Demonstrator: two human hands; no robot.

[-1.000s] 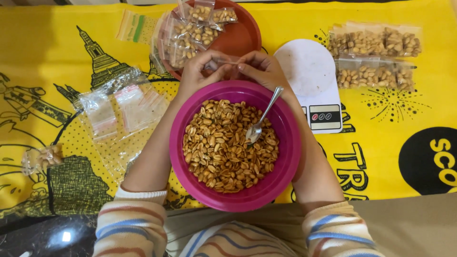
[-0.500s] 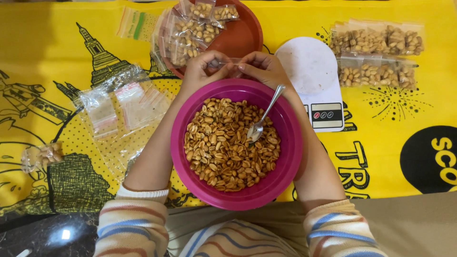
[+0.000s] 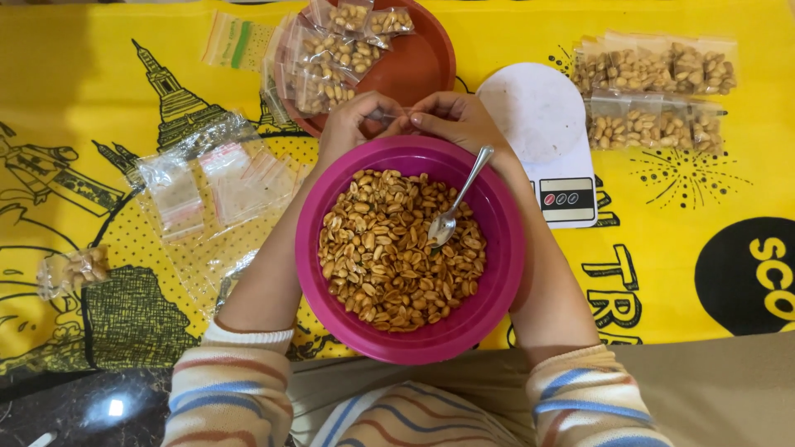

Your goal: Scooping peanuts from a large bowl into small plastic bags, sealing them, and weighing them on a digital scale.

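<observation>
Small clear plastic bag [image 3: 387, 112], nearly see-through and hard to make out, is stretched between both hands just past the far rim of the pink bowl [image 3: 497, 273]. Left hand [image 3: 352, 124] pinches one end with fingers curled tight, and right hand [image 3: 460, 120] pinches the other end the same way; whether the bag holds anything I cannot tell.

Right in front of the hands, the pink bowl is heaped with roasted peanuts [image 3: 389, 257], and a metal spoon [image 3: 457, 199] leans in them, its handle resting toward the right wrist. Both forearms wrap around the bowl, so it sits between the person and the bag.

Behind the hands, a brown plate [image 3: 418, 62] near the far edge of the yellow printed cloth [image 3: 99, 74] carries several filled little packets [image 3: 335, 54]. A white kitchen scale [image 3: 542, 136] lies just right of the right hand, and further right two rows of filled packets [image 3: 654, 99] lie flat. Empty clear bags [image 3: 211, 182] are strewn to the left, with one filled packet [image 3: 76, 269] near the left edge.
</observation>
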